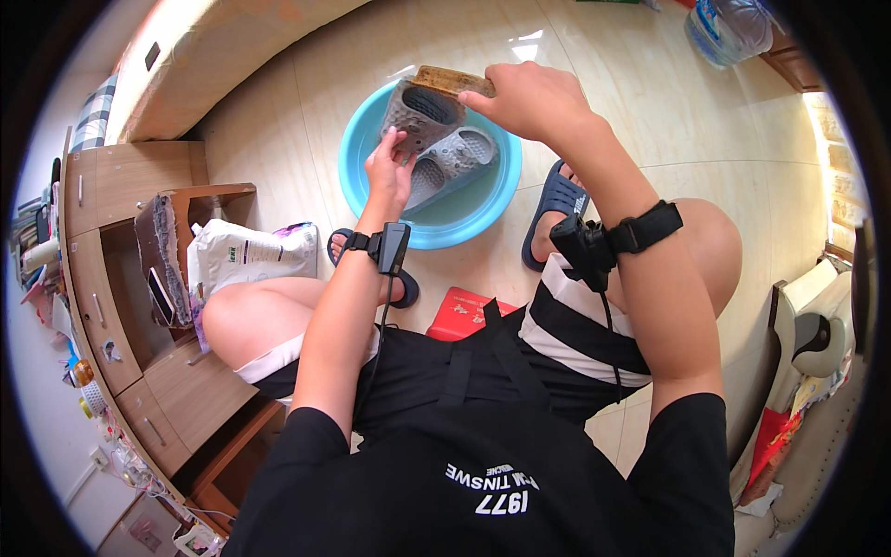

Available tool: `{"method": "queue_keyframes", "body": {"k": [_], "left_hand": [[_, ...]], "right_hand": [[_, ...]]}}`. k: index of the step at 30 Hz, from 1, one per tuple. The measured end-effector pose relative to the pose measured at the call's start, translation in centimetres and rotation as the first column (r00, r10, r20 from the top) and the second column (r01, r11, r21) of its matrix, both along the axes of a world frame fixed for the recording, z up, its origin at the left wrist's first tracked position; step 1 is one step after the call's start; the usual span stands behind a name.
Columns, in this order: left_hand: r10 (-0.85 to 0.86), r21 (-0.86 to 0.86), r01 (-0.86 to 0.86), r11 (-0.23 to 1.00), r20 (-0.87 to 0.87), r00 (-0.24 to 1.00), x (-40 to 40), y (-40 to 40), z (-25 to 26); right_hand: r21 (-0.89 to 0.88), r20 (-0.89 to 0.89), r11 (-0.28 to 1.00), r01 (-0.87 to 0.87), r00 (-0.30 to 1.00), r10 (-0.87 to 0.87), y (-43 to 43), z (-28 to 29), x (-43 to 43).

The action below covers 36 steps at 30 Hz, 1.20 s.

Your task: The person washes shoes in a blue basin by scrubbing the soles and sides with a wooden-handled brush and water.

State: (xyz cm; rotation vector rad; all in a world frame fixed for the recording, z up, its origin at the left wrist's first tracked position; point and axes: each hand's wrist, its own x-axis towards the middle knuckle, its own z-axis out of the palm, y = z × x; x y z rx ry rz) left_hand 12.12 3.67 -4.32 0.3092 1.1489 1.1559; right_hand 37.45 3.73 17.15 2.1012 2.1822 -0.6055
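Note:
A light blue plastic basin (510,202) with cloudy water stands on the floor before me. My left hand (391,170) grips a grey perforated slipper (422,120), tilted over the basin's far left part. In my right hand (532,97) is a wooden-backed brush (449,82), held against the upper end of that slipper; its bristles are hidden. A second grey slipper (456,163) lies in the basin, partly in the water, below and to the right of the held one.
Between my feet and body is a red plastic stool (463,315). A white bag (254,254) stands by wooden drawers (139,174) at left. A large clear bottle (727,31) is at the far right. My feet in dark blue slippers (553,198) flank the basin's near side.

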Motion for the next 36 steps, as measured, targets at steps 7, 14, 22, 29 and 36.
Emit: {"method": "queue_keyframes", "body": {"k": [7,14,22,29,36], "left_hand": [[0.117,0.037,-0.122,0.992,0.111,0.987,-2.0,-0.1,0.7],[0.267,-0.026,-0.267,0.963,0.197,0.943,-4.1,-0.7,1.8],[0.359,-0.258,-0.317,0.913,0.137,0.923,-3.6,-1.5,2.9],[0.397,-0.264,-0.359,0.895,0.11,0.911,-3.4,-2.1,0.7],[0.315,-0.24,-0.28,0.929,0.118,0.942,-4.8,-0.8,0.0]], "right_hand": [[0.051,-0.064,0.999,-0.013,0.998,0.017,-0.2,0.6,-0.8],[0.06,-0.045,0.998,0.024,0.999,-0.022,0.1,0.4,-0.6],[0.029,-0.01,0.999,0.016,1.0,-0.015,0.1,0.3,-0.9],[0.02,0.004,1.0,0.008,1.0,-0.008,0.1,0.0,-1.0],[0.034,0.011,0.999,0.006,1.0,-0.007,0.2,-0.2,-1.1]]}}
